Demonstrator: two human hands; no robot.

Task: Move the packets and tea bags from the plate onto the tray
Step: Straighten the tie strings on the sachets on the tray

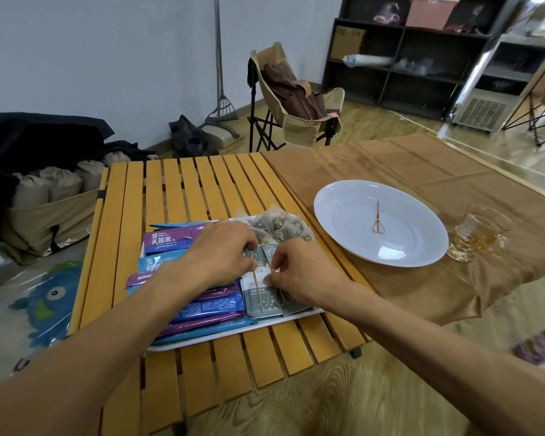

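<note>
a person's left hand (pixel 224 250) and right hand (pixel 299 272) are both pinching grey packets (pixel 260 297) lying on the white tray (pixel 233 339), beside the plate (pixel 381 223) on the desk (pixel 183 184).

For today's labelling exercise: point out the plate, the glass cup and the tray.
plate (pixel 343 215): head view, bare left inner surface.
glass cup (pixel 478 234): head view, its side wall.
tray (pixel 299 313): head view, near rim.

Beyond my hands I see a white wall (pixel 107 42), a folding camp chair (pixel 291 99), dark shelving (pixel 406 55) far right, wooden floor (pixel 375 121).
</note>
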